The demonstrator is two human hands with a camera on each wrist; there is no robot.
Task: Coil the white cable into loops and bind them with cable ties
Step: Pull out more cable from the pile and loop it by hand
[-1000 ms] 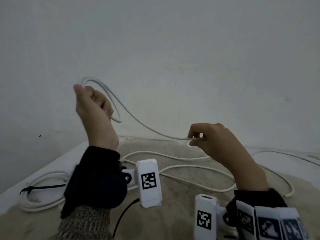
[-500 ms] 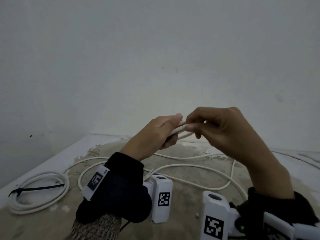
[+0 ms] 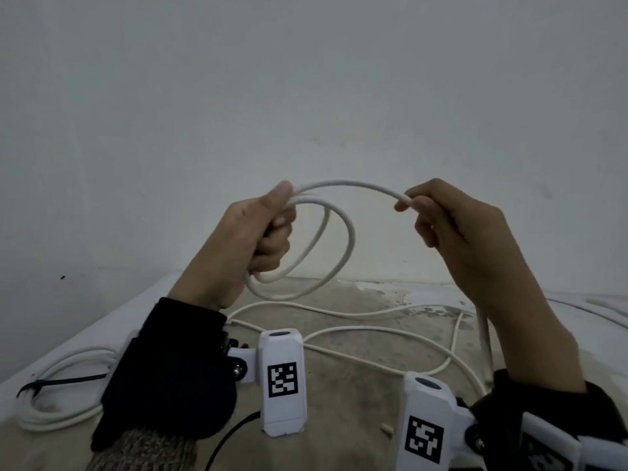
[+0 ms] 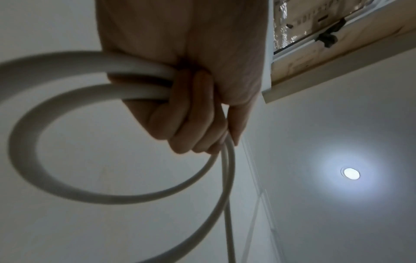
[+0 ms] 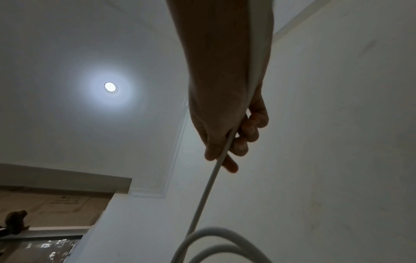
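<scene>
While both hands are raised above the table, two are counted: left hand point(image 3: 249, 244), fist closed around two loops of the white cable point(image 3: 343, 232); right hand point(image 3: 455, 232), thumb and curled fingers pinching the same cable where it arches across from the left fist. One cable run drops from the right hand to the table point(image 3: 356, 399), where its slack lies in loose curves. One finished coil point(image 3: 51, 396) at the table's left edge, bound by one black cable tie point(image 3: 64, 382).
</scene>
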